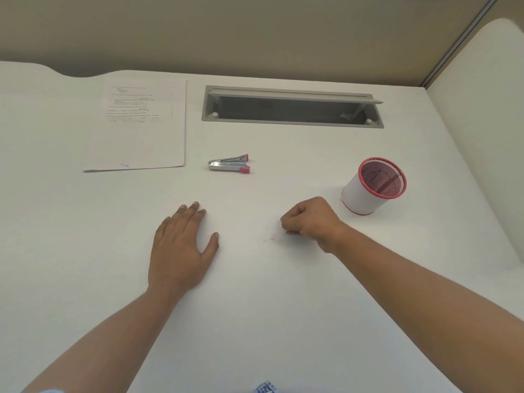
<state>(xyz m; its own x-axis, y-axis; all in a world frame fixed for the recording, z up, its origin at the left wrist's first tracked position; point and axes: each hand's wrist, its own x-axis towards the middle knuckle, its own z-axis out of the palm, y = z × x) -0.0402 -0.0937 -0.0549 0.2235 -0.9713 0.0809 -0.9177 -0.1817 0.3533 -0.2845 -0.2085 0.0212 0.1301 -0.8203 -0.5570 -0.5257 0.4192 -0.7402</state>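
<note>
My left hand (181, 248) lies flat on the white desk (255, 307), palm down, fingers straight and together. To its right my right hand (310, 222) rests on the desk with its fingers curled into a loose fist; whether anything is inside it is not visible. A small silver stapler with pink ends (229, 164) lies beyond both hands, untouched. A stack of printed paper sheets (141, 129) lies at the far left. A white and red mesh pen cup (373, 184) stands just right of my right hand and looks empty.
A grey cable slot with its lid raised (292, 107) is set into the desk at the back. A beige partition wall (255, 32) closes the far side, and a white panel (482, 137) closes the right side. Faint smudges mark the desk near my right hand.
</note>
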